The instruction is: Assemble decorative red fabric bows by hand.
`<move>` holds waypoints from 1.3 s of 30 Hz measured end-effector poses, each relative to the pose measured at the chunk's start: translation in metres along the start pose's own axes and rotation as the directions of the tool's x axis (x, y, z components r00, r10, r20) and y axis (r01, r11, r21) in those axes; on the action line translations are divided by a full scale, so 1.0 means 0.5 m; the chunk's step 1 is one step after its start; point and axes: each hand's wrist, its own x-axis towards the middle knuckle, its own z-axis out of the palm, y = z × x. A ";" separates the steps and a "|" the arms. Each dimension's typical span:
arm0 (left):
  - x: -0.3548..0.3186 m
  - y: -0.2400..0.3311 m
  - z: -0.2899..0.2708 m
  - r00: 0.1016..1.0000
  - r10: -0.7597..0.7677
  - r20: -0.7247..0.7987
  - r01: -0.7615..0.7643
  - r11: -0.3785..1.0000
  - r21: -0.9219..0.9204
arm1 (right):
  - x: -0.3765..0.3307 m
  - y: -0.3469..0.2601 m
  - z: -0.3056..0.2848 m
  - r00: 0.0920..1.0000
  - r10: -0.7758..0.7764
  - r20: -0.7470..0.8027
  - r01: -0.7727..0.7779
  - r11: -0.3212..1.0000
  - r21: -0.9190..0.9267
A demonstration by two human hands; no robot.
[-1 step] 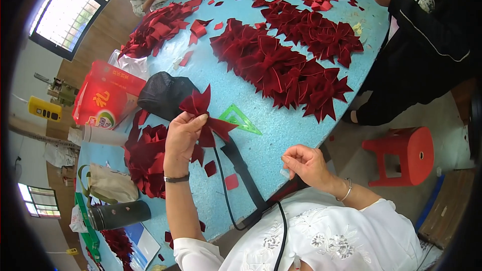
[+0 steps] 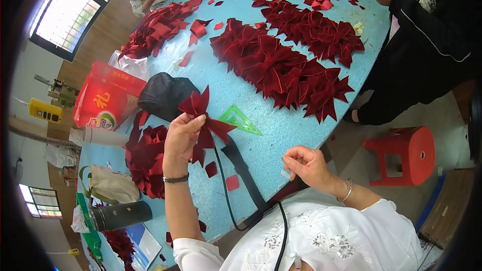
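Observation:
My left hand (image 2: pixel 184 135) pinches a dark red velvet-like bow (image 2: pixel 217 129) between thumb and fingers, its pointed tails spread to the right above the table. Nearer the table's front edge, my right hand (image 2: pixel 307 164) has thumb and fingertips pressed together on a small pale piece (image 2: pixel 285 174), too small to name further. Beside the bow lies a green set square (image 2: pixel 242 120). Loose red fabric pieces (image 2: pixel 232 182) lie below the held bow. A heap of red bows (image 2: pixel 145 159) sits left of my left wrist, and long rows of finished-looking bows (image 2: pixel 271 65) lie across the table.
The blue table (image 2: pixel 201 81) also carries a black cap (image 2: pixel 167 95), a red bag (image 2: pixel 108 93), a cloth pouch (image 2: pixel 114 184) and a dark bottle (image 2: pixel 123 216). A black strap (image 2: pixel 243 174) crosses the near edge. Other people work around the table; a red stool (image 2: pixel 419 156) stands right.

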 end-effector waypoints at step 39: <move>0.234 -0.074 0.122 0.983 -0.158 0.098 0.117 0.935 0.334 | 0.104 0.060 -0.111 0.981 -0.192 -0.038 0.190 0.980 -0.058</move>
